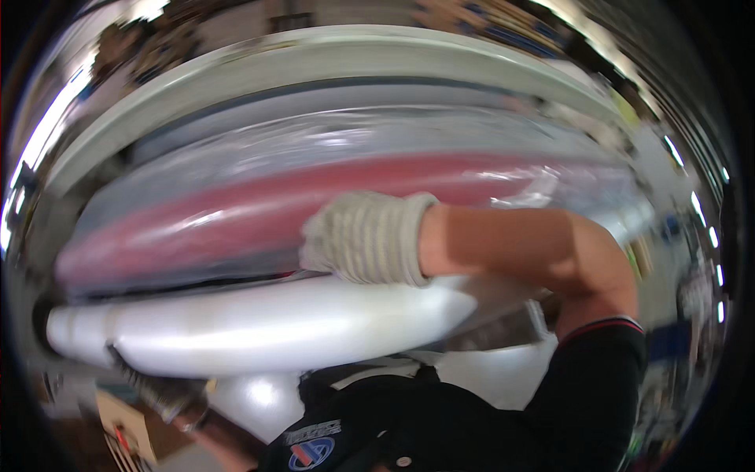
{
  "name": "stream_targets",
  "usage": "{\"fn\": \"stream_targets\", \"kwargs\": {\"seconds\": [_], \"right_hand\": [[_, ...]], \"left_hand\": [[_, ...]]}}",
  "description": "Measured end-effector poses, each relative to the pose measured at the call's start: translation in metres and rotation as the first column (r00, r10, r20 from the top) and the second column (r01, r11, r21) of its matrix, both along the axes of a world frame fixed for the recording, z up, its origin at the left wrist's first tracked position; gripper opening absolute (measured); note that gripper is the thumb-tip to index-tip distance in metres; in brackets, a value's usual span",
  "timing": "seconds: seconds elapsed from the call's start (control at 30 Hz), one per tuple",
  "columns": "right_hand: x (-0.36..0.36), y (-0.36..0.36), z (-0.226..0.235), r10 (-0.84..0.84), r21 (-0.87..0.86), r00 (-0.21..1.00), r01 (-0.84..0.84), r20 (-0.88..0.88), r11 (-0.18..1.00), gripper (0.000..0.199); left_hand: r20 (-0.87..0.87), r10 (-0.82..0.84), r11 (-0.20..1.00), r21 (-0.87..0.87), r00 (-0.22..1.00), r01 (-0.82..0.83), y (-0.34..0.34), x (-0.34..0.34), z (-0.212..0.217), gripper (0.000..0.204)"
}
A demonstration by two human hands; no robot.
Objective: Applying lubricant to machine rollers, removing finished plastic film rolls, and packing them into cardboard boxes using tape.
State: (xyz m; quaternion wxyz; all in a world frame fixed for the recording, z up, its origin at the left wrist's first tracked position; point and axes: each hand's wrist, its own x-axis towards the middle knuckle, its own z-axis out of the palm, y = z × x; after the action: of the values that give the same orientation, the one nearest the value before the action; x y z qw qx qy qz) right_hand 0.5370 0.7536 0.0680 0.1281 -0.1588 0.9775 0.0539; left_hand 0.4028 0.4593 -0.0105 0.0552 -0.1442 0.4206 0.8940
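Observation:
A long white roll [259, 326] lies crosswise in front of my body. My left hand [153, 387], in a dark-looking glove, is at the near side of its left end, with its fingers stretched out against the roll; motion blurs them. My right hand [366, 237], in a pale ribbed knit glove, is over the roll's far edge. Its fingers are curled closed, and what they hold, if anything, is hidden. Right behind it lies a long red roll [259, 197] under clear plastic wrap [330, 135], which shines and wrinkles.
Beyond the wrapped roll runs a long pale beam or rail [362, 63], curved by the lens. At the lower left stands a tan box [130, 425]. A brown piece [499, 326] is under my right forearm. Shelves and ceiling lights blur along the rim.

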Motion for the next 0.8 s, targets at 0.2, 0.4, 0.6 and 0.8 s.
{"fn": "stream_targets", "kwargs": {"seconds": [0.2,0.4,0.6,0.8], "right_hand": [[0.286,0.219,0.012,-0.182,-0.063,0.977,0.175,-0.111,0.982,0.035],[0.555,0.395,0.017,-0.739,-0.027,0.618,0.762,-0.270,0.647,0.019],[0.664,0.502,0.032,-0.875,0.226,-0.193,0.921,-0.443,-0.318,0.020],[0.286,0.435,0.038,-0.965,-0.888,0.064,0.379,-0.254,0.259,0.028]], "left_hand": [[-0.204,0.016,0.984,-0.170,0.979,-0.051,0.117,0.112,0.000,0.060],[-0.325,0.090,0.919,-0.338,0.941,-0.204,0.148,0.156,0.010,0.058],[-0.304,0.060,0.905,-0.384,0.951,-0.180,0.129,0.137,-0.006,0.059],[-0.290,0.043,0.967,-0.227,0.956,-0.112,0.118,0.136,-0.021,0.068]]}}
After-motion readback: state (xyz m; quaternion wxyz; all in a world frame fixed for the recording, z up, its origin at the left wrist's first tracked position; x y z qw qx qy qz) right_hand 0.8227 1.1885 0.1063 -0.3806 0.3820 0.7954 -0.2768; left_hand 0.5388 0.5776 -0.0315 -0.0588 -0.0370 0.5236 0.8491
